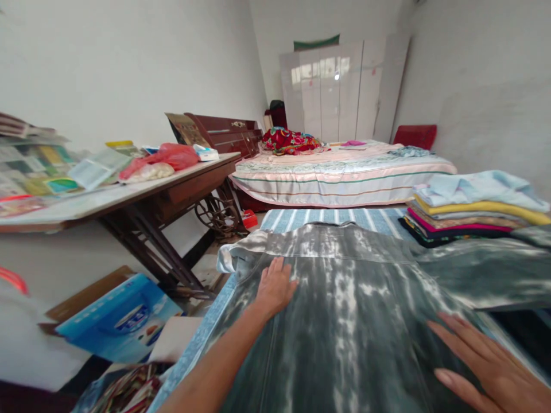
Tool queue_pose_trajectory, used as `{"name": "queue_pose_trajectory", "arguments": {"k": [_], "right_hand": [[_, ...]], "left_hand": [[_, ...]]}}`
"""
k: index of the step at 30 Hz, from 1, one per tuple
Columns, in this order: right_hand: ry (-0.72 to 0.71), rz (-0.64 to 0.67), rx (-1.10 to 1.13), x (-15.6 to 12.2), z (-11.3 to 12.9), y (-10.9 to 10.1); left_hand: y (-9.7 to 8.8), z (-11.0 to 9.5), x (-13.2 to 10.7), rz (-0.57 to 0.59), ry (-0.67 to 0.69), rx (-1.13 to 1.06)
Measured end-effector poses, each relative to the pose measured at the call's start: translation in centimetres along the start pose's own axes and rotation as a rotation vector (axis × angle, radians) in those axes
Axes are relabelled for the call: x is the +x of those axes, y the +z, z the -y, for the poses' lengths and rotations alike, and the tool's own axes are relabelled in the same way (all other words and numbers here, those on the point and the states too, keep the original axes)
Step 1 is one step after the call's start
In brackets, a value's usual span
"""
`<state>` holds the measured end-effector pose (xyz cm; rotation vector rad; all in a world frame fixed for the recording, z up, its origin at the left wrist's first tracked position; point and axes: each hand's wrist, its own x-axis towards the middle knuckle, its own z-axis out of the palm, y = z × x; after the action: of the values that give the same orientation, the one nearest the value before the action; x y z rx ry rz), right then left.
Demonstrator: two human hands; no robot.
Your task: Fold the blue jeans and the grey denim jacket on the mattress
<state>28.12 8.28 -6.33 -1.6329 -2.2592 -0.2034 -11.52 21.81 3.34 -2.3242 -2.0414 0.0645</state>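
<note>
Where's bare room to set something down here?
Striped cloth between the grey garment and the far bed, left of the folded stack; also a thin tabletop strip along its front edge. Crowded: right side, with stack and sleeve; tabletop behind, around the red bag.

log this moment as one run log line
left hand: resting on grey garment | right hand: at garment's right side, blurred, contact unclear | garment: spread over striped cloth | folded clothes: beyond sleeve
</note>
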Motion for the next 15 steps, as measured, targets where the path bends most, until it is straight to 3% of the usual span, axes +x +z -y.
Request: {"name": "queue_pose_trajectory", "arguments": {"k": [4, 8, 12, 15], "right_hand": [[0.011, -0.035, -0.01, 8.5, 0.5, -0.6], [0.107, 0.035, -0.075, 14.6, -0.6, 2.1], [0.177, 0.123, -0.093, 15.6, -2.3, 5.4], [0.178, 0.112, -0.09, 15.1, -2.7, 6.4]], "left_hand": [[0.4, -2.3, 5.5, -0.038, 0.025, -0.056], [1.9, -1.6, 10.4, -0.016, -0.068, -0.078], [3.3, 0.4, 12.4, 0.04, -0.159, -0.096], [3.5, 0.7, 13.1, 0.057, -0.19, -0.097]]}}
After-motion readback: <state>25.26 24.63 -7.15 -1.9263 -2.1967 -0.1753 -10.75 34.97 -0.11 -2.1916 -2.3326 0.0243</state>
